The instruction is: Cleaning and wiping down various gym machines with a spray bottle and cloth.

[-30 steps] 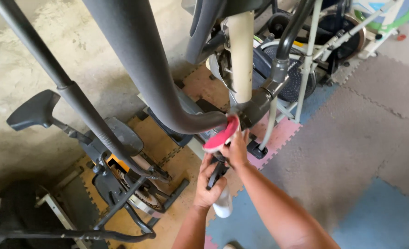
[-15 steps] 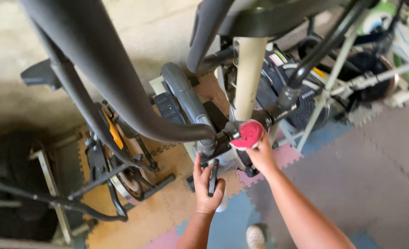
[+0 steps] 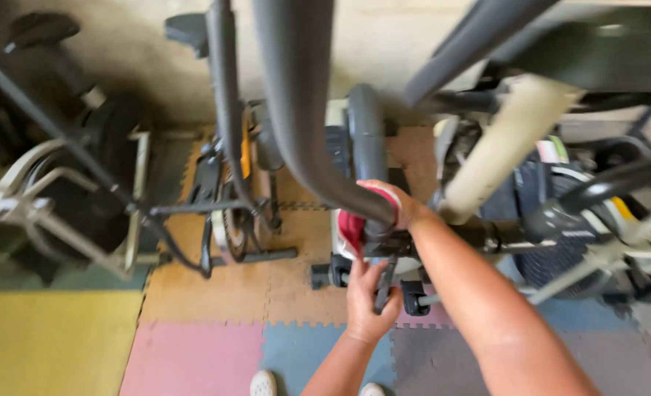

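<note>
Compared with the view half a second earlier, the right hand [image 3: 399, 205] has shifted from the lower end of the frame onto the curved grey tube [image 3: 303, 139] itself, carrying the red cloth [image 3: 351, 227] with it, and the camera has swung so that the cream-coloured post [image 3: 505, 147] now leans to the right. Right hand: fingers clenched over the red cloth, pressing it against the underside of the grey tube where the tube meets a dark joint; the cloth shows as a red fold with a white edge, hanging just below the knuckles. Left hand [image 3: 369, 297]: raised from below, fingers wrapped round a thin dark lever [image 3: 385, 286] that hangs down from the same joint; whether the grip is tight cannot be told, as the hand is blurred. Both forearms enter from the lower edge, the right one crossing in front of the machine's base. Surroundings: a dark exercise bike frame [image 3: 226, 198] with an orange part stands to the left of the grey tube, its saddle [image 3: 186, 29] near the top edge; a further machine with pale bars [image 3: 32, 213] lies at far left. Floor: interlocking foam mats [image 3: 193, 352] in tan, yellow, pink, blue and grey. White shoe tips [image 3: 263, 383] appear at the bottom edge between the two forearms and the pink mat.
</note>
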